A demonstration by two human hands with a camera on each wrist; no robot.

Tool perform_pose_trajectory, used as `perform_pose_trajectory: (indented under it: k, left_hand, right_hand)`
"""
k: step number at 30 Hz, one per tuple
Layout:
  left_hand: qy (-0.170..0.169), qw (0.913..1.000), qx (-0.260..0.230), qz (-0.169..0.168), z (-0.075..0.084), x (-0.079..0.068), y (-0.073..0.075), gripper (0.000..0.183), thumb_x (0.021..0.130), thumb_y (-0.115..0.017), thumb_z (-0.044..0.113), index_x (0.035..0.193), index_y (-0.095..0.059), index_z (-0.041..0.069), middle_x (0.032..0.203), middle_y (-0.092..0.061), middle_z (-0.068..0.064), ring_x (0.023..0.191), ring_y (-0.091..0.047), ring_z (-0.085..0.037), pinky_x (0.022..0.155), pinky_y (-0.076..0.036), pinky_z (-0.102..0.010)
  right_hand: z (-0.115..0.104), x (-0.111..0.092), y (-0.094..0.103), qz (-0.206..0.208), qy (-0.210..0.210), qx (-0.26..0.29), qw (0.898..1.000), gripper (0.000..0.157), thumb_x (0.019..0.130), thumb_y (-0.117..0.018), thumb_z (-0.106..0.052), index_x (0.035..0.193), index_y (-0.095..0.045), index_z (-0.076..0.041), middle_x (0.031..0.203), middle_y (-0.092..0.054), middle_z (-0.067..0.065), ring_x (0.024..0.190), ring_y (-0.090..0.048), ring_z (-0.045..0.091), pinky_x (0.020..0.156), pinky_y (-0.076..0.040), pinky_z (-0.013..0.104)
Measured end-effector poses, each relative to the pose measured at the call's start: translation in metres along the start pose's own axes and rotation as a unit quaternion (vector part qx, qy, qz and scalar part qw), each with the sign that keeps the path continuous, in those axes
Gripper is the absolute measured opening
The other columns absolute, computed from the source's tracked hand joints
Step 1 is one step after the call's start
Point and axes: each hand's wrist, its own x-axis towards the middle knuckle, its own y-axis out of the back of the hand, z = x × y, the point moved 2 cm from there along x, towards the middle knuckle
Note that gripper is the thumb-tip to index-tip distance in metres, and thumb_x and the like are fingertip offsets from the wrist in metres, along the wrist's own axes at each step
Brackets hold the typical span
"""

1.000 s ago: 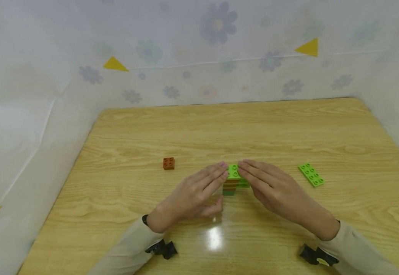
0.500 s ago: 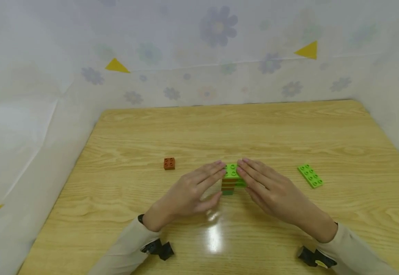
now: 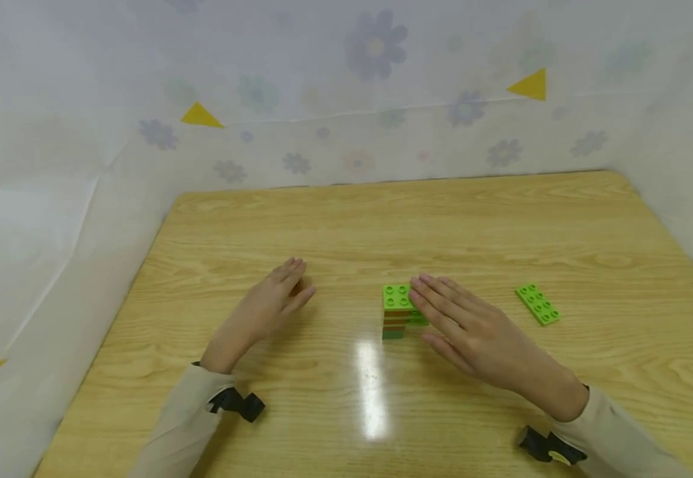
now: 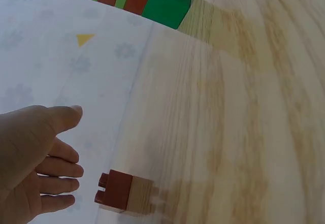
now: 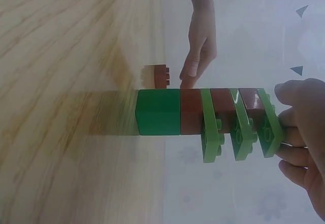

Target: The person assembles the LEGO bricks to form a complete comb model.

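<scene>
A tower of building blocks [image 3: 394, 324] stands upright on the table, with a dark green block [image 5: 158, 112] at its base. Above that, reddish-brown blocks alternate with light green plates that jut out to one side. My right hand [image 3: 474, 332] has its fingertips at the top light green plate [image 3: 395, 297], covering its right part in the head view. My left hand [image 3: 259, 305] hovers to the left, fingers extended and thumb apart, with nothing held. A single reddish-brown block [image 4: 114, 189] sits on the table just off its fingertips in the left wrist view; in the head view the hand hides it.
On the right lies a loose light green plate [image 3: 538, 305] with two rows of studs. The wooden table [image 3: 346, 226] ends at the back against a white flowered sheet [image 3: 322, 79] bearing yellow triangles.
My left hand has left the tower's top and moved left, over the reddish-brown block. My right hand stays at the top plate, almost unmoved.
</scene>
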Motion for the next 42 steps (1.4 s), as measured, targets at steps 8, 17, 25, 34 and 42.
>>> perform_pose_trajectory:
  k: [8,17,25,34,42]
  left_hand:
    - [0.009,0.9995,0.024,0.019,-0.018,-0.002,-0.004,0.068,0.092,-0.063,0.04,0.139,-0.046,-0.005,0.143,-0.043,-0.026,0.132,-0.042,-0.039,0.104,-0.042,-0.052]
    - [-0.024,0.9964,0.028,0.077,-0.024,-0.003,-0.007,0.051,0.084,-0.076,0.016,0.125,-0.059,-0.008,0.119,-0.063,-0.026,0.101,-0.065,-0.039,0.085,-0.055,-0.047]
    - [-0.061,0.9934,0.021,0.095,-0.026,-0.001,-0.01,0.031,0.085,-0.069,-0.007,0.116,-0.064,-0.007,0.109,-0.068,-0.022,0.096,-0.067,-0.036,0.081,-0.058,-0.043]
    - [-0.062,0.9938,0.003,0.092,-0.02,0.001,-0.007,0.034,0.084,-0.072,-0.002,0.118,-0.064,-0.004,0.11,-0.068,-0.02,0.1,-0.066,-0.034,0.083,-0.057,-0.043]
    - [-0.108,0.9844,-0.021,0.137,-0.003,0.001,0.0,0.038,0.08,-0.076,-0.002,0.117,-0.066,-0.005,0.112,-0.067,-0.019,0.102,-0.065,-0.032,0.082,-0.058,-0.039]
  right_hand:
    - [0.0,0.001,-0.001,0.007,0.0,0.003,1.0,0.052,0.107,-0.033,-0.03,0.134,-0.049,0.012,0.139,-0.048,0.027,0.135,-0.04,0.034,0.116,-0.028,0.042]
    - [-0.002,0.001,0.0,-0.018,-0.014,-0.003,1.0,0.054,0.107,-0.031,-0.032,0.133,-0.05,0.012,0.137,-0.05,0.027,0.132,-0.044,0.036,0.116,-0.027,0.041]
    - [-0.001,0.0,0.0,-0.024,-0.018,-0.003,1.0,0.054,0.107,-0.032,-0.032,0.132,-0.051,0.012,0.136,-0.05,0.027,0.13,-0.046,0.037,0.116,-0.028,0.041]
    - [-0.001,0.0,0.0,-0.016,-0.015,-0.003,1.0,0.051,0.107,-0.036,-0.03,0.131,-0.052,0.012,0.136,-0.051,0.027,0.128,-0.048,0.038,0.115,-0.03,0.042]
    - [-0.001,0.0,0.0,-0.019,-0.018,-0.004,1.0,0.052,0.107,-0.033,-0.03,0.131,-0.052,0.012,0.137,-0.051,0.026,0.128,-0.048,0.037,0.115,-0.029,0.041]
